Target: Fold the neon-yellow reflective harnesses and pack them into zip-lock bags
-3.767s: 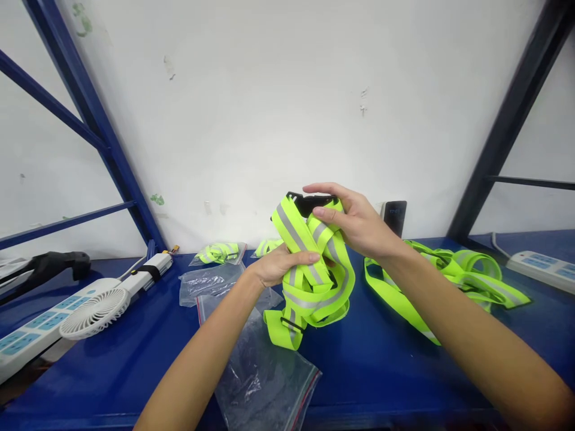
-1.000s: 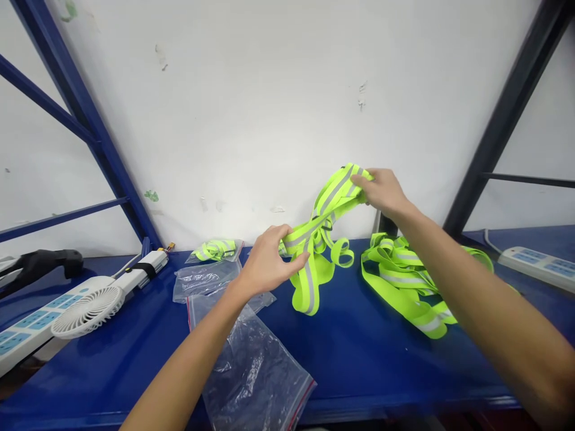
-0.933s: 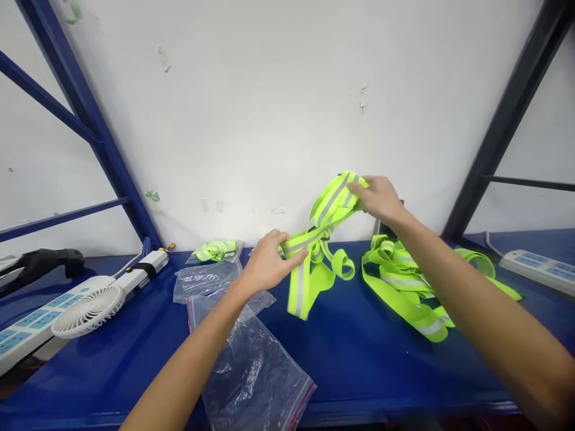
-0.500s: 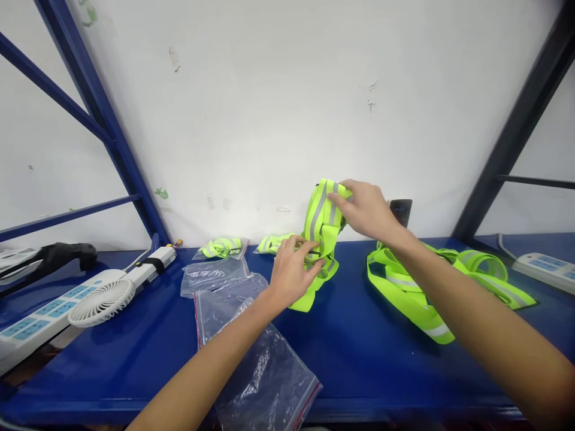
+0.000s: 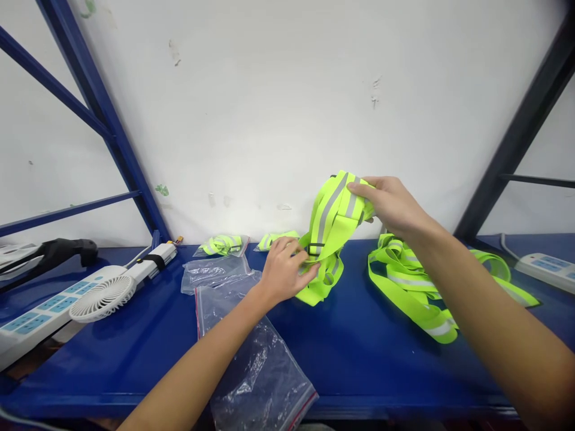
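Note:
A neon-yellow reflective strap (image 5: 330,209) with grey stripes and a black buckle is held up above the blue table, gathered in loops. My right hand (image 5: 393,203) pinches its folded top, thumb in front. Lower down, my left hand (image 5: 285,269) is closed on a loop of the strap beside the buckle; its fingertips are partly hidden. Clear zip bags (image 5: 260,371) lie under and in front of my left forearm. To the right, partly behind my right forearm, more loose reflective straps (image 5: 404,278) lie in a tangle.
Two bagged straps, one at the left (image 5: 222,244) and another (image 5: 278,239), sit by the wall. A white fan (image 5: 103,297) rests on a power strip (image 5: 49,311) at left. Another power strip (image 5: 548,269) is at right. Metal posts (image 5: 103,120) flank the blue table (image 5: 354,359).
My right hand has moved slightly right, drawing the strap's folded top along and spreading its loops. My left hand stays near the buckle, which now shows more plainly.

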Demonstrator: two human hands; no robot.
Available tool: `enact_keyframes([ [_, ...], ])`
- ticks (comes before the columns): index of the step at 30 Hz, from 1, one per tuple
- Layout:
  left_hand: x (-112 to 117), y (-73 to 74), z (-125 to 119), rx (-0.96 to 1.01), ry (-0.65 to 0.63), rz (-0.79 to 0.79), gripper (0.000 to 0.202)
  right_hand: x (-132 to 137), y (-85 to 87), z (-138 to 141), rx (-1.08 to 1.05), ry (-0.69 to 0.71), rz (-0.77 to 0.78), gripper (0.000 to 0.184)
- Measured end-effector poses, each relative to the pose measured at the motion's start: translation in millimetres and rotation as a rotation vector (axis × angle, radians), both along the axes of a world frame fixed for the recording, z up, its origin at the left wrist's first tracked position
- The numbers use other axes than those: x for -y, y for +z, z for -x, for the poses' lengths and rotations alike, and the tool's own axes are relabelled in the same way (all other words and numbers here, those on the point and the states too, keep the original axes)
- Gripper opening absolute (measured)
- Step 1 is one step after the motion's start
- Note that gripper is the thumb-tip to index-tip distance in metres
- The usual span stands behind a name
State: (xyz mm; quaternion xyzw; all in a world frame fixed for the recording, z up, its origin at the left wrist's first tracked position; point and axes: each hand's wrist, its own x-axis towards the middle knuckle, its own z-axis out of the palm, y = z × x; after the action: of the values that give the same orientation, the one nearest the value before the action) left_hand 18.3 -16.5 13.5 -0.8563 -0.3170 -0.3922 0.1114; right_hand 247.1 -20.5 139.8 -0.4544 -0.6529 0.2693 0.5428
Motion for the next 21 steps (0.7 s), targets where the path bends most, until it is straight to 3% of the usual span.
enact_keyframes([
  [3,-2,-5.0,-1,-0.075,0.019,-0.036,0.021,0,-0.7,-6,-0.053,0.05,0.001,0.035],
  [7,-1,-3.6,-3,0.055,0.053,0.149,0.023,3,-4.4,-14,-0.02,0.103,0.041,0.037],
  [12,6,12.8,4,0.288,-0.259,0.407,0.027,6,-10.6,-23,0.037,0.098,0.064,0.031],
  [14,8,19.6,7,0.469,-0.365,0.602,0.037,5,-13.0,-24,0.051,0.071,0.059,0.029],
  [18,5,25.3,11,0.822,-0.462,0.98,0.046,7,-16.0,-18,0.04,0.067,0.057,0.026],
  [21,-3,22.1,14,0.83,-0.543,1.006,0.049,13,-15.6,-9,0.002,0.147,0.088,0.027],
])
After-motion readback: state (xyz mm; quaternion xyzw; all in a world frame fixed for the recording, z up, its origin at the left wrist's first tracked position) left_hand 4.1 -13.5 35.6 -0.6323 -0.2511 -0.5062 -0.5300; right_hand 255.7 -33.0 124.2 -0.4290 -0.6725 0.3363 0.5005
